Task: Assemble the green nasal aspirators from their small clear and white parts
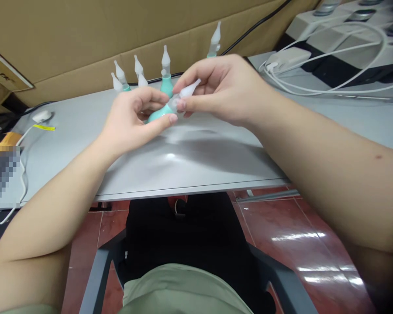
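At twelve o'clock, the left hand [127, 114], fingers half-curled, cradles a likely light, squeezable teal bulb [159, 114]; the right hand [227, 89] pinches its clear neck [173, 103], probably the stiffer hold.

A grey-white table [68, 124] stands before a brown cardboard panel [81, 35] on the far side. Below, red floor tiles [284, 218] reflect bright streaks at right; a grey chair [97, 274] stands near.

Seven bulbs [160, 114] show between ten and one o'clock. Two hands [227, 89] are there too, and one chair [97, 279] at six.
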